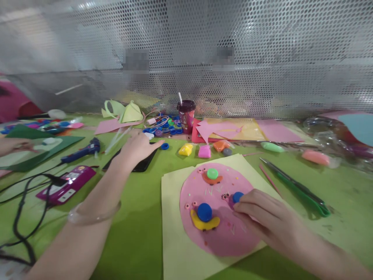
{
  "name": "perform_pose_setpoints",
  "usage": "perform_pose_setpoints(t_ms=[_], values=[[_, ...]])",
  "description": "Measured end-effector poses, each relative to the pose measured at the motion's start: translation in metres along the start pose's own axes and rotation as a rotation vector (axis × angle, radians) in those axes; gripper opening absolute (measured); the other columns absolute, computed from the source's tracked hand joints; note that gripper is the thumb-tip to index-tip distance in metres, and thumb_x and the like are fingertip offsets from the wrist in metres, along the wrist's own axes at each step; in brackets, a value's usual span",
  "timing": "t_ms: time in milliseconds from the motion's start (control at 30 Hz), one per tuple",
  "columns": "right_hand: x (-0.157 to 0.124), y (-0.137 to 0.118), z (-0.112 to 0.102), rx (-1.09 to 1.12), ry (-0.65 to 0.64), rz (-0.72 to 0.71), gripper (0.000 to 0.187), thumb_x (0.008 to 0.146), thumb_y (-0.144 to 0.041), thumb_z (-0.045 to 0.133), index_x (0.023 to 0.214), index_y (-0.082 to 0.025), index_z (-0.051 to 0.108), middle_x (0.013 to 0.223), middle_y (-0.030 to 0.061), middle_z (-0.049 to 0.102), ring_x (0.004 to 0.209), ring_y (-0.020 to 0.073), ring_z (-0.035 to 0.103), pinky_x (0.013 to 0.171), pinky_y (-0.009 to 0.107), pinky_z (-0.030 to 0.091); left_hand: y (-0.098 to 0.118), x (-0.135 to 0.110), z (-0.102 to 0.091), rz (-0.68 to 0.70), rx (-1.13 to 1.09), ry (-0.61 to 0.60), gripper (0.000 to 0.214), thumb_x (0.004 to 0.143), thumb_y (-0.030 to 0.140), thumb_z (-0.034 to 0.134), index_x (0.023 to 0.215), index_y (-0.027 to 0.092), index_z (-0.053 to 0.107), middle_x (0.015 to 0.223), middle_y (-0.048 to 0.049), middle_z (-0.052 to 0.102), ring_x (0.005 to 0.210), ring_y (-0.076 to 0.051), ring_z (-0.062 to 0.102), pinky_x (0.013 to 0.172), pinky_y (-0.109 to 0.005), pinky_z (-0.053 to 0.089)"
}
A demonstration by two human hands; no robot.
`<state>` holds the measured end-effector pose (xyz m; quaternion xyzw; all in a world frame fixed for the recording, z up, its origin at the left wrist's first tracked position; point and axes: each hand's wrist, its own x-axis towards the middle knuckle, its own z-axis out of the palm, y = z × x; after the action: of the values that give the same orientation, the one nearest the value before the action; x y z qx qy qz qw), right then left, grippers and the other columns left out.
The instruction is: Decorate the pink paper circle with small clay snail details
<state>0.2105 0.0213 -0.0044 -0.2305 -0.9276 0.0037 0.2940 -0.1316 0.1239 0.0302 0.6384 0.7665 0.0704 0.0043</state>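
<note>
My right hand is closed at the right side of the pink paper circle. Its fingertips press on a blue bottle cap that forms the shell of a purple clay snail, whose body they partly hide. Two more snails lie on the circle: a yellow one with a blue cap and an orange one with a green cap. Under the circle is a pale yellow sheet. Stretched over a black phone, my left hand has its thumb apart, close to a loose blue cap.
Several bottle caps lie near a lidded cup with a straw. Clay packets sit behind the sheet. Green-handled scissors rest at right. A glue gun, a magenta device with cables, and another person's hand are at left.
</note>
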Motion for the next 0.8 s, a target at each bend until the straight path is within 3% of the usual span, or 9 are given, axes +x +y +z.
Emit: perform_pose_setpoints(t_ms=[100, 233, 333, 467, 633, 700, 800], values=[[0.001, -0.002, 0.003, 0.018, -0.004, 0.013, 0.017, 0.096, -0.02, 0.043, 0.098, -0.017, 0.059, 0.087, 0.0055, 0.063, 0.082, 0.0146, 0.06, 0.072, 0.026, 0.052, 0.03, -0.017, -0.002, 0.116, -0.01, 0.025, 0.056, 0.087, 0.059, 0.035, 0.098, 0.011, 0.061, 0.107, -0.0196, 0.061, 0.098, -0.034, 0.059, 0.078, -0.036, 0.044], [0.004, -0.009, 0.009, 0.181, 0.024, 0.117, 0.011, 0.093, -0.017, 0.048, 0.095, -0.019, 0.059, 0.087, 0.005, 0.062, 0.08, 0.0134, 0.061, 0.068, 0.023, 0.053, 0.059, -0.041, 0.007, 0.356, -0.057, -0.11, 0.038, 0.088, 0.049, 0.043, 0.092, 0.014, 0.06, 0.103, -0.0126, 0.06, 0.08, -0.022, 0.06, 0.069, -0.03, 0.042], [0.013, -0.017, 0.008, 0.327, 0.061, 0.243, 0.007, 0.088, -0.015, 0.055, 0.085, -0.02, 0.059, 0.082, 0.0035, 0.062, 0.073, 0.0118, 0.061, 0.061, 0.02, 0.052, 0.063, -0.047, 0.017, 0.486, -0.084, -0.238, 0.033, 0.087, 0.047, 0.047, 0.083, 0.015, 0.058, 0.09, -0.0081, 0.06, 0.07, -0.018, 0.056, 0.06, -0.028, 0.038], [0.038, -0.018, 0.001, 0.301, 0.011, 0.318, 0.009, 0.087, -0.02, 0.056, 0.081, -0.021, 0.062, 0.078, 0.0023, 0.063, 0.069, 0.0119, 0.061, 0.059, 0.022, 0.052, 0.061, -0.04, 0.022, 0.543, -0.106, -0.399, 0.035, 0.085, 0.049, 0.048, 0.083, 0.015, 0.056, 0.083, -0.0057, 0.059, 0.063, -0.015, 0.051, 0.052, -0.026, 0.032], [0.074, 0.008, 0.02, 0.117, -0.17, 0.182, 0.016, 0.09, -0.021, 0.052, 0.087, -0.022, 0.068, 0.091, 0.003, 0.067, 0.084, 0.0153, 0.063, 0.074, 0.027, 0.053, 0.061, -0.024, 0.022, 0.587, -0.096, -0.578, 0.027, 0.088, 0.04, 0.05, 0.087, 0.014, 0.057, 0.075, -0.0013, 0.056, 0.06, -0.013, 0.049, 0.052, -0.025, 0.036], [0.085, 0.019, 0.035, 0.079, -0.207, 0.108, 0.016, 0.09, -0.021, 0.053, 0.093, -0.023, 0.069, 0.097, 0.0034, 0.067, 0.091, 0.0181, 0.062, 0.083, 0.033, 0.051, 0.061, -0.02, 0.023, 0.605, -0.087, -0.617, 0.026, 0.09, 0.038, 0.052, 0.092, 0.013, 0.058, 0.081, -0.0018, 0.058, 0.065, -0.013, 0.054, 0.059, -0.027, 0.044], [0.094, 0.027, 0.051, 0.02, -0.25, 0.019, 0.019, 0.091, -0.02, 0.051, 0.095, -0.02, 0.07, 0.096, 0.0029, 0.067, 0.089, 0.0179, 0.062, 0.082, 0.03, 0.051, 0.059, -0.015, 0.026, 0.622, -0.079, -0.653, 0.028, 0.091, 0.038, 0.053, 0.1, 0.013, 0.059, 0.092, -0.0046, 0.061, 0.077, -0.016, 0.06, 0.07, -0.033, 0.051]])
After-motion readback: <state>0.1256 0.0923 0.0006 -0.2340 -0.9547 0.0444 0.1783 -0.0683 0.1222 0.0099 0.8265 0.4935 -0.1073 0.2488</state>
